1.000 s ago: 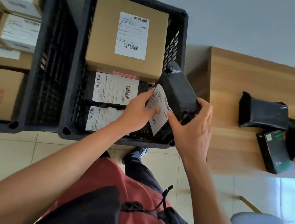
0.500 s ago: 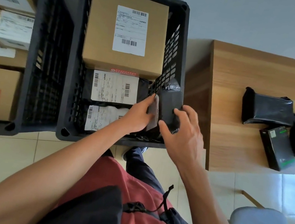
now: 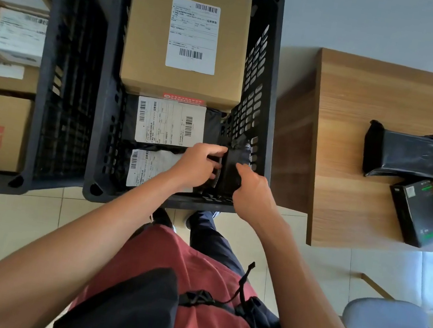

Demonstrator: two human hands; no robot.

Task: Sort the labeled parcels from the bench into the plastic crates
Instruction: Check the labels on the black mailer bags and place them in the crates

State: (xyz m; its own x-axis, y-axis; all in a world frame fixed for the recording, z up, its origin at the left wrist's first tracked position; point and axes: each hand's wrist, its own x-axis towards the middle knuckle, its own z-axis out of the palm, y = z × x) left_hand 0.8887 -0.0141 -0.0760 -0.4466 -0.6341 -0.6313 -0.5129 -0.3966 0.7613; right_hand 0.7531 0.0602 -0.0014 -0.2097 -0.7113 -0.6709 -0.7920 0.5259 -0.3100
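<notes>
Fingers of left hand (image 3: 199, 165) and right hand (image 3: 252, 189) curl on black parcel (image 3: 231, 170), standing it on edge at frame centre, lower right of middle crate (image 3: 274, 58), likely to squeeze in beside flat bags. Bench (image 3: 365, 103) at right holds more.

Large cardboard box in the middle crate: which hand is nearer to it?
Left. The left hand is below the large cardboard box, over the labeled bags; the right hand sits lower, by the crate's near right corner.
</notes>
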